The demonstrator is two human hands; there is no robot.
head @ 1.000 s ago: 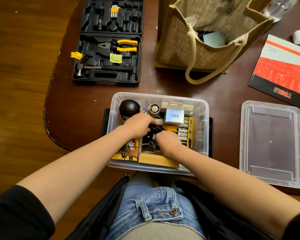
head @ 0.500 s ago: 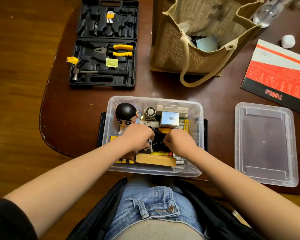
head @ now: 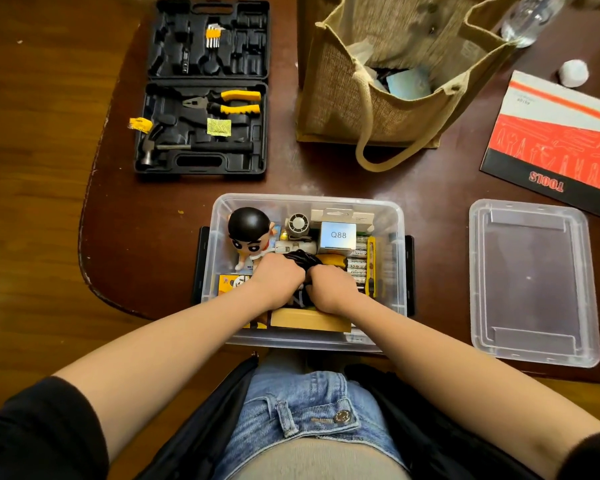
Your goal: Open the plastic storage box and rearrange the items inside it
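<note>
The clear plastic storage box [head: 394, 216] stands open at the table's near edge, its lid [head: 530, 282] lying flat to the right. Inside are a black-haired figurine [head: 248, 233], a small round fan [head: 297, 224], a silver Q88 box [head: 338, 235], a row of batteries [head: 357, 263], a yellow utility knife [head: 371, 268] and a flat yellow box [head: 309, 322]. My left hand [head: 279, 277] and my right hand [head: 331, 289] are both in the box's middle, side by side, gripping a bunched black item [head: 300, 259] between them.
An open black tool case [head: 205, 91] with yellow pliers and a hammer lies at the back left. A jute bag [head: 388, 81] stands behind the box. A red and black TOOLS booklet [head: 555, 143] and a white ball [head: 574, 72] are at the back right.
Both hands have drawn together over the box's middle and bunched the black item up between them. The figurine's face has come into view as the left hand shifted.
</note>
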